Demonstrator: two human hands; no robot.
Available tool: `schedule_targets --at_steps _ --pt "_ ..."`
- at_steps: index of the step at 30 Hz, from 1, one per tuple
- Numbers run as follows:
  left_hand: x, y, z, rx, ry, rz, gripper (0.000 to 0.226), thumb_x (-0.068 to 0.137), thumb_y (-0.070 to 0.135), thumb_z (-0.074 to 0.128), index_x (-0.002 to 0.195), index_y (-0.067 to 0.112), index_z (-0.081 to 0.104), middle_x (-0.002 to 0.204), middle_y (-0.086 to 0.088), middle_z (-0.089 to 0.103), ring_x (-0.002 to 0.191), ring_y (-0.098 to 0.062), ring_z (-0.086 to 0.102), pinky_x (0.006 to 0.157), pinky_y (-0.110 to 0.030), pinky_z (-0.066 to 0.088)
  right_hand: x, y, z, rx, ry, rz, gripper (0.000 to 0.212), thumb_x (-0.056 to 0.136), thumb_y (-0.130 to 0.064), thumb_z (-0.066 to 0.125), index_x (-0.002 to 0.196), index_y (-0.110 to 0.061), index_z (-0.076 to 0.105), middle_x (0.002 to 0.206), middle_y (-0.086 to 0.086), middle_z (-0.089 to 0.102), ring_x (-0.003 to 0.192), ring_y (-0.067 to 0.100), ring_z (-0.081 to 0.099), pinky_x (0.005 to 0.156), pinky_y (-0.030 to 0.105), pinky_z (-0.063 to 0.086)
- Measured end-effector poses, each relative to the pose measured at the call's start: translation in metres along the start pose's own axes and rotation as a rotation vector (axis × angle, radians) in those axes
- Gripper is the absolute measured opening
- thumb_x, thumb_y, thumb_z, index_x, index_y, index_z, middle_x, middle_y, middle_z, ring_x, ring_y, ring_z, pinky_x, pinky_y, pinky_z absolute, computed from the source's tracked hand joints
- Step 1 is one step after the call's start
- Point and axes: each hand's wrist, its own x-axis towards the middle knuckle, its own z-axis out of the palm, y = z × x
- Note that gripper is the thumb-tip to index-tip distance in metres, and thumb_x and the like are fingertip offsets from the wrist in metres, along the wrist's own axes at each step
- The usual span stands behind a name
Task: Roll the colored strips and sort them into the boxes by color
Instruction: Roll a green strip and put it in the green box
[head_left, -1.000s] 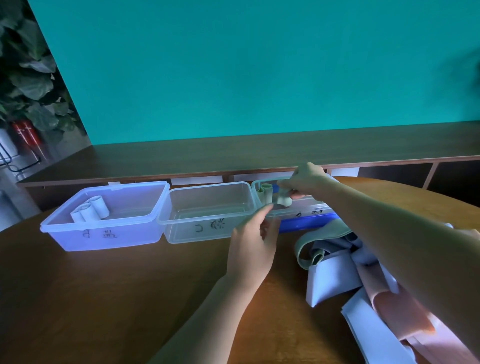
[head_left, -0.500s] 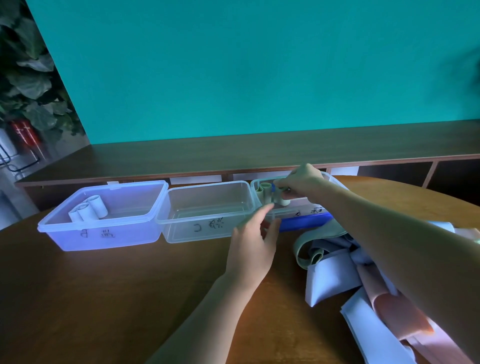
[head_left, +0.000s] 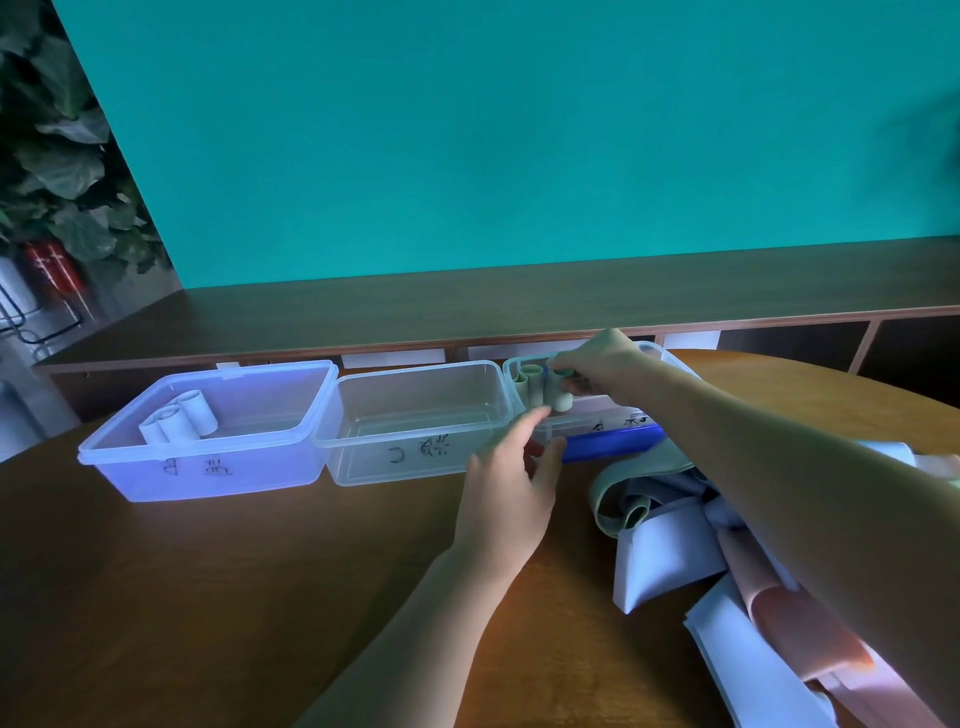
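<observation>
In the right box (head_left: 613, 415), right hand (head_left: 597, 364) grips green roll (head_left: 561, 397) (upright).

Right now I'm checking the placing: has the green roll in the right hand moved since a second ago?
Yes. The green roll in the right hand has dropped slightly and shifted left inside the right box, closer to the standing green rolls.

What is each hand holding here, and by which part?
The right hand pinches a green roll at its top end, inside the right box. The left hand holds nothing.
</observation>
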Motion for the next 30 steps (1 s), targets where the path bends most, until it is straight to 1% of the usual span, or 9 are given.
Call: schedule_targets --at_steps 4,9,12,15,20,23,25,27,30 --pt "0.000 0.000 0.001 0.010 -0.003 0.001 0.045 0.099 0.035 0.060 0.142 0.023 0.056 0.105 0.009 0.072 0.069 0.010 0.057 0.062 0.000 0.041 -0.003 -0.002 -0.001 -0.012 0.003 0.012 0.013 0.086 -0.010 0.074 0.076 -0.004 0.067 0.058 0.006 0.069 0.050 0.013 0.065 0.055 0.021 0.056" --pt "0.000 0.001 0.001 0.013 -0.016 -0.012 0.046 0.098 0.035 0.060 0.143 0.023 0.055 0.104 0.011 0.072 0.068 0.010 0.058 0.061 -0.002 0.043 0.002 0.001 0.003 0.001 0.026 0.008 0.013 0.083 -0.013 0.076 0.077 -0.004 0.068 0.070 0.010 0.074 0.063 0.018 0.071 0.073 0.029 0.062" --pt "-0.001 0.001 0.000 0.005 -0.023 -0.017 0.046 0.098 0.035 0.060 0.143 0.024 0.054 0.095 0.018 0.066 0.066 0.006 0.059 0.057 -0.005 0.044 0.004 0.002 0.001 0.059 0.014 0.008 0.017 0.084 -0.014 0.079 0.078 -0.004 0.067 0.064 0.008 0.073 0.057 0.015 0.071 0.063 0.025 0.061" --pt "-0.001 0.001 0.000 0.001 -0.022 -0.023 0.046 0.098 0.034 0.061 0.142 0.024 0.054 0.094 0.020 0.063 0.065 0.005 0.059 0.056 -0.006 0.044 0.006 0.002 -0.004 0.166 -0.038 0.035 0.020 0.084 -0.014 0.082 0.091 0.001 0.069 0.073 0.011 0.076 0.071 0.020 0.076 0.078 0.034 0.064" --pt "-0.001 0.002 0.000 -0.008 -0.018 -0.026 0.045 0.098 0.035 0.061 0.142 0.025 0.055 0.095 0.017 0.067 0.069 0.000 0.063 0.056 -0.010 0.049 -0.002 -0.001 -0.020 0.287 -0.278 -0.006 0.006 0.086 0.003 0.075 0.089 0.003 0.070 0.087 0.015 0.073 0.071 0.017 0.074 0.078 0.030 0.063" --pt "-0.001 0.001 0.000 -0.004 -0.010 -0.023 0.045 0.098 0.035 0.061 0.141 0.025 0.056 0.095 0.015 0.069 0.071 -0.001 0.064 0.058 -0.014 0.052 -0.002 0.003 -0.027 0.057 -0.268 -0.053 0.014 0.080 0.006 0.079 0.092 0.005 0.072 0.104 0.024 0.074 0.088 0.024 0.074 0.091 0.037 0.060" --pt "-0.001 0.000 0.001 0.001 -0.007 -0.023 0.047 0.097 0.037 0.060 0.142 0.025 0.055 0.096 0.016 0.069 0.074 -0.002 0.065 0.061 -0.020 0.055 -0.006 0.005 -0.026 -0.192 -0.174 -0.120 0.021 0.076 0.000 0.082 0.095 0.003 0.073 0.089 0.022 0.075 0.072 0.017 0.071 0.078 0.035 0.063" --pt "-0.001 -0.001 0.001 0.007 -0.005 -0.023 0.047 0.097 0.038 0.060 0.142 0.026 0.055 0.097 0.016 0.069 0.076 -0.002 0.066 0.064 -0.022 0.057 -0.011 0.005 -0.023 -0.293 -0.118 -0.168 0.021 0.078 -0.004 0.083 0.096 -0.007 0.072 0.071 0.012 0.074 0.057 0.015 0.067 0.062 0.026 0.061" --pt "-0.001 -0.001 0.001 0.018 0.002 -0.014 0.048 0.097 0.038 0.060 0.142 0.026 0.054 0.104 0.013 0.071 0.081 -0.001 0.066 0.068 -0.019 0.057 -0.013 0.004 -0.020 -0.347 -0.121 -0.204 0.019 0.082 -0.012 0.082 0.098 -0.009 0.072 0.074 0.010 0.076 0.069 0.023 0.074 0.078 0.035 0.064"
